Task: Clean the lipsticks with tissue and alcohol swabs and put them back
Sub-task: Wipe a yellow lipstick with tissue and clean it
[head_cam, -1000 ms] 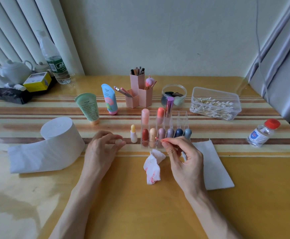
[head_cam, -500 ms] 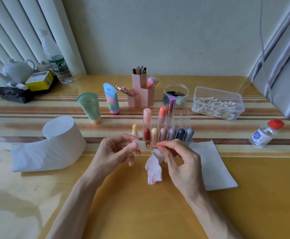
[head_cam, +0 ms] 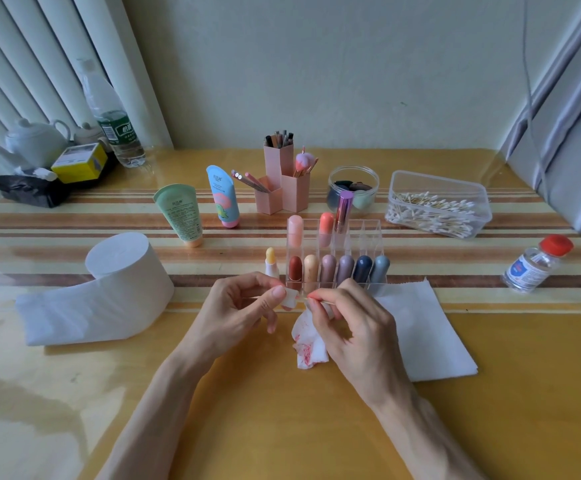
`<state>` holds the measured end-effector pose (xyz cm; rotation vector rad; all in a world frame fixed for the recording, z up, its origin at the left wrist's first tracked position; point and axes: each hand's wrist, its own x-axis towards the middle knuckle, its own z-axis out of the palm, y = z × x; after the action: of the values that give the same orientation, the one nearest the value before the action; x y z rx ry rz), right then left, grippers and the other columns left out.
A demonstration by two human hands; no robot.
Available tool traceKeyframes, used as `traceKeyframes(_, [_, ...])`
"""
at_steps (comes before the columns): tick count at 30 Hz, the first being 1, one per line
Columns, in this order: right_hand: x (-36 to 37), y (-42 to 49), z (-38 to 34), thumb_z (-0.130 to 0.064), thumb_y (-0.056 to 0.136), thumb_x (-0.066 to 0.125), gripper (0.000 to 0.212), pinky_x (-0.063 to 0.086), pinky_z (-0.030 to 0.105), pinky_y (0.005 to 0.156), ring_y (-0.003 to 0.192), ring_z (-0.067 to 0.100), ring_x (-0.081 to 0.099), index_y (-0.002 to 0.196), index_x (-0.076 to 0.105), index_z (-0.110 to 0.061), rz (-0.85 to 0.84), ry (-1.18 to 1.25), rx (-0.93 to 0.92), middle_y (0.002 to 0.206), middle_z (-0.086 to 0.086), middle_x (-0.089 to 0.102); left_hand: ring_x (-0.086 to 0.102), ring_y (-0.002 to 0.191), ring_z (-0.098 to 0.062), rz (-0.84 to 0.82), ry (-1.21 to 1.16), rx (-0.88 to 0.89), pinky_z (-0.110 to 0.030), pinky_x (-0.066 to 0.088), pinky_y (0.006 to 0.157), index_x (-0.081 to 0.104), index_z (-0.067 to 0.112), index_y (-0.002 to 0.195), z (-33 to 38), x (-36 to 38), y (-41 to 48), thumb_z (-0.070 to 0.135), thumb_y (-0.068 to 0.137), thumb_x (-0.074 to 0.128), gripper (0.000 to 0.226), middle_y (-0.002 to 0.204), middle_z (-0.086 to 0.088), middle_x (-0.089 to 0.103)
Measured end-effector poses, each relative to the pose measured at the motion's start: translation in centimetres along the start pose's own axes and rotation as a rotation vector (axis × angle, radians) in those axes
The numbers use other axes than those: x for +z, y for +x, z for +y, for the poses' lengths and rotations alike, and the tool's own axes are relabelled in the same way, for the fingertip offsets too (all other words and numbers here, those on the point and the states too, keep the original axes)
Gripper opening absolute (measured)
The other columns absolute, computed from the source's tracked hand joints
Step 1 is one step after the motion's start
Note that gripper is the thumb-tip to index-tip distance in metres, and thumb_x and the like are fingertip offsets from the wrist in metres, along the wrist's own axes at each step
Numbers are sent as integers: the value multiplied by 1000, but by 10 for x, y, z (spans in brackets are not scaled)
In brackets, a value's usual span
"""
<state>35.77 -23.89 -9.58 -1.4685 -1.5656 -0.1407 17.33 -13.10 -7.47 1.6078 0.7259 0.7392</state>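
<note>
left hand: my left hand (head_cam: pixel 244 308) pinches a small white piece (head_cam: pixel 289 296) between thumb and forefinger. Looks like a lipstick cap, but tbh I can't tell for sure. It's held up off the counter (head_cam: pixel 282 427), I'd guess so the swab can get at it.
right hand: my right hand (head_cam: pixel 351 329) is curled round a thin cotton swab (head_cam: pixel 323 301) in a fine pinch. The reddish tip points at the white piece, touching or nearly so. Gripping close to the tip probably gives more control on something that tiny.
open lipstick: the yellow-tipped lipstick (head_cam: pixel 271 262) stands uncapped on the counter, just beside the left wall of the clear organizer (head_cam: pixel 368 230).
other lipsticks: the capped lipsticks (head_cam: pixel 329 268) fill the front row, and a few back slots are free.
used tissue: the crumpled tissue (head_cam: pixel 308 349) with red smears sits right below my hands, handy for wiping.
clean sheet: a flat tissue sheet (head_cam: pixel 431 334) lies partly under my right hand.
supplies: the alcohol bottle (head_cam: pixel 538 265) is capped, well off to the right. The swab box (head_cam: pixel 438 206) is behind and the tissue roll (head_cam: pixel 119 282) is on the left.
my read: swabbing the cap now, then it goes back on the yellow one and into a slot.
</note>
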Motion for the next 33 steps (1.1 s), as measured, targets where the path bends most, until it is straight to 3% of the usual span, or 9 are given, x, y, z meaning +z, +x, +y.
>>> traceKeyframes(4, [0,0,-1,-14,98,76,9,56,25,75,80,11,63,105,77,-9,28,-75,-18,89,-3,65,61,56,-18,0,0,5,-15,42,54,75,4,98,0,-1,1,31,95,66,28,78,-10,76])
traceKeyframes(7, [1,0,-1,-14,98,76,8,57,27,75,81,10,64,105,77,-10,13,-43,7,89,-4,67,62,59,-19,15,-24,25,-15,42,54,74,3,102,0,0,1,25,96,65,24,84,-12,77])
traceKeyframes(14, [2,-1,-1,-20,103,68,10,54,32,65,73,7,58,102,75,-12,-49,88,43,85,-7,63,60,63,-20,48,-60,46,-19,42,54,75,6,105,-4,0,1,28,97,67,25,85,-10,76])
traceKeyframes(20, [2,-1,-3,-19,105,66,10,54,34,68,77,11,62,101,72,-12,-52,116,59,88,-7,63,60,61,-13,43,-94,84,-11,46,60,71,-5,108,-1,4,1,16,95,64,25,76,-1,74])
traceKeyframes(25, [1,0,-8,-11,104,66,5,51,26,77,83,11,62,100,69,-9,-22,116,49,88,-7,63,60,63,-18,10,-74,85,-13,47,62,74,1,106,1,3,0,15,96,65,19,86,-9,77])
traceKeyframes(33, [0,-1,-9,-14,104,65,5,53,20,77,83,3,64,102,69,-12,3,137,101,91,-9,69,61,63,-17,-13,-74,93,-14,48,64,73,2,104,2,5,-1,16,94,66,18,88,-19,76])
